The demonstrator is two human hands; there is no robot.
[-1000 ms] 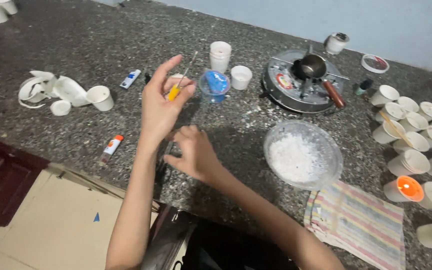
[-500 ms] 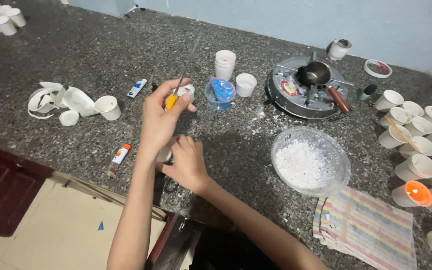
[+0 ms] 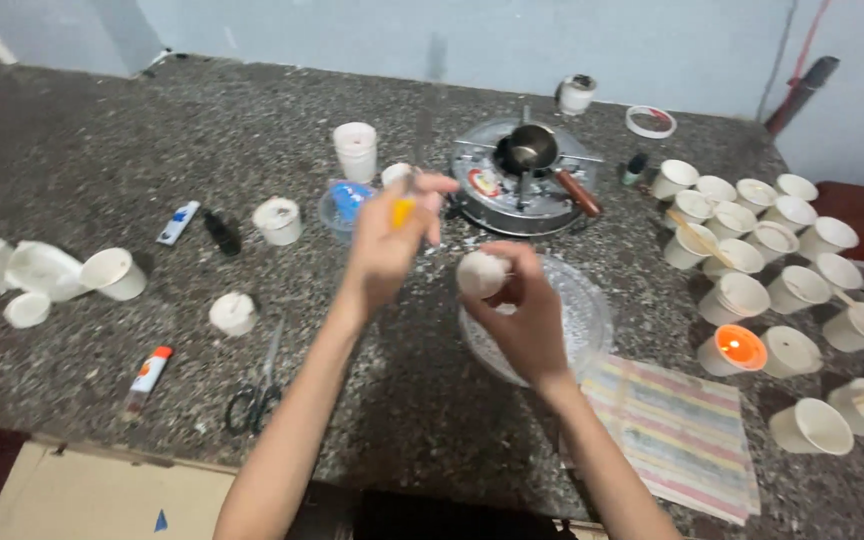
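While my left hand [image 3: 387, 245] is closing around a yellow-handled tool [image 3: 402, 211] | my right hand [image 3: 517, 310] is gripping a white wax lump [image 3: 480, 274] | both are hovering over the glass bowl [image 3: 592, 320] beside the small stove [image 3: 512, 180].

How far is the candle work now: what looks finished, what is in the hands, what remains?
Looks done: many white cups stand filled at the right, one candle burning. In hand: the left hand holds a yellow-handled tool, the right hand a small white candle over the glass bowl. Likely left: a white piece near the scissors.
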